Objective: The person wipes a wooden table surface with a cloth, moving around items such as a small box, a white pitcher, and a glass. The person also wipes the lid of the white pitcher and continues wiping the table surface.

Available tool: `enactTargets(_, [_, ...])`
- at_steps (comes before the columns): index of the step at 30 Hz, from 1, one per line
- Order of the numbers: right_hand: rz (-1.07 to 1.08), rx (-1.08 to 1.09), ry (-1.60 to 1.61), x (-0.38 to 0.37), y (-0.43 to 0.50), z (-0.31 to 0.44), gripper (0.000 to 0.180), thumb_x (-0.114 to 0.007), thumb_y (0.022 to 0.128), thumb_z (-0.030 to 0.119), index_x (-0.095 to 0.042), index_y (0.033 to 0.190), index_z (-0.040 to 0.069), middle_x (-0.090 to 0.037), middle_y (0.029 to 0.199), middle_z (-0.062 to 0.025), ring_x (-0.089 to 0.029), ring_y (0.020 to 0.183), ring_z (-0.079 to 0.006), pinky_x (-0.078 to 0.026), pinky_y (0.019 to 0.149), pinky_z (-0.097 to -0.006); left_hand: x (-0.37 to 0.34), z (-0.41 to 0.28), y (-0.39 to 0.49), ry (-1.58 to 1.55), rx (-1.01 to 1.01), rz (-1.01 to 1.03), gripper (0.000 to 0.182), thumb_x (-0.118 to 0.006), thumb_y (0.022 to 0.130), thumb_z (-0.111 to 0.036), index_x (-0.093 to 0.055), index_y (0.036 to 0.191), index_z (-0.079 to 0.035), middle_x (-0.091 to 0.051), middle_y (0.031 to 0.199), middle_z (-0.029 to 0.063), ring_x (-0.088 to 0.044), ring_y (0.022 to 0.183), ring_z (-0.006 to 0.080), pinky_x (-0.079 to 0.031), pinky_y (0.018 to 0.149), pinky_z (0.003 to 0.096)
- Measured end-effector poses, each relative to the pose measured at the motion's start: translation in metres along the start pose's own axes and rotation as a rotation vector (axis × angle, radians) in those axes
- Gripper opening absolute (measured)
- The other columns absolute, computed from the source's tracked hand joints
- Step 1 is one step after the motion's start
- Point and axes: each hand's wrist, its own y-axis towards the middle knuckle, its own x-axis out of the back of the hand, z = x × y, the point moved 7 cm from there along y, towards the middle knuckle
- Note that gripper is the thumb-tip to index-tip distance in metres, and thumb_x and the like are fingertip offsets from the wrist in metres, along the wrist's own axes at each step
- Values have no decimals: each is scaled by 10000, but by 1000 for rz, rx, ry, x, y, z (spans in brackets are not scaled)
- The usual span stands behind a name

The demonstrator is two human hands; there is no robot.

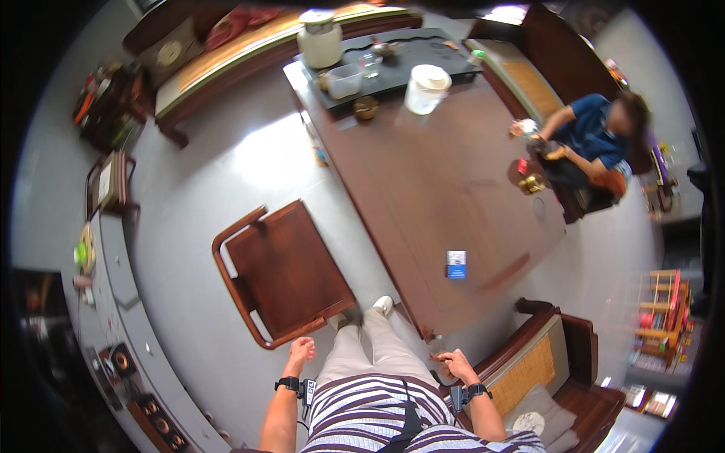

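My left hand [303, 350] hangs beside my hip, near the front edge of a dark wooden armchair [289, 269]; its fingers are loosely curled and I see nothing in them. My right hand [455, 364] is by my other hip, with a small brownish thing [437, 357] at its fingertips, too small to name. Ahead on the right stands a large brown wooden table [430, 198]. A blue and white box or packet [456, 264] lies on its near part. At the far end are a white lidded bucket [427, 89], a clear plastic container [344, 82] and a glass jar [370, 65] on a dark tray.
A person [595, 141] sits at the table's right side, hands on something dark, near a red packet [522, 166] and a gold-coloured can [532, 183]. A wooden sofa with a woven mat [524, 376] is close on my right. A low grey cabinet [127, 317] runs along the left.
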Motion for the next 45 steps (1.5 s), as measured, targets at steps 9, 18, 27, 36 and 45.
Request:
enactTargets(9, [-84, -212, 265, 56, 4, -63, 324, -509, 736, -59, -719, 975, 3, -697, 770, -174, -659, 676, -231, -507, 574, -345, -48, -58, -1, 63, 8, 15, 208, -606, 920, -184, -619, 1083, -56, -629, 791, 40, -620, 613, 134, -526, 539, 266])
enactTargets(18, [-178, -288, 197, 56, -29, -96, 287, -503, 802, -24, -717, 990, 11, -706, 811, -142, -668, 706, -248, -525, 621, -352, -94, -87, 7, 120, 24, 56, 213, -590, 927, -187, -619, 1100, -65, -633, 806, 41, -623, 617, 136, -527, 555, 274])
enactTargets(27, [-89, -350, 413, 36, -24, -78, 273, -488, 816, -62, -678, 1011, -38, -619, 738, -86, -584, 588, -176, -465, 495, -343, -79, -102, -15, 148, 22, 22, 216, -586, 928, -176, -614, 1106, -57, -637, 806, 34, -640, 640, 139, -527, 541, 259])
enactTargets(36, [-108, -182, 237, 10, 10, -57, 355, -565, 762, 7, -686, 1096, 4, -650, 777, -66, -610, 655, -182, -491, 593, -332, -91, -201, -7, 173, -107, 61, 262, -575, 944, -186, -581, 1160, -38, -633, 865, 64, -654, 728, 168, -566, 660, 291])
enactTargets(45, [-194, -322, 307, 26, -1, 9, 323, -550, 782, 44, -716, 1058, 63, -668, 1000, -194, -663, 921, -320, -513, 810, -382, -134, -315, 50, 327, -165, 206, 293, -614, 918, -231, -603, 1145, -46, -647, 898, 70, -654, 720, 171, -546, 646, 288])
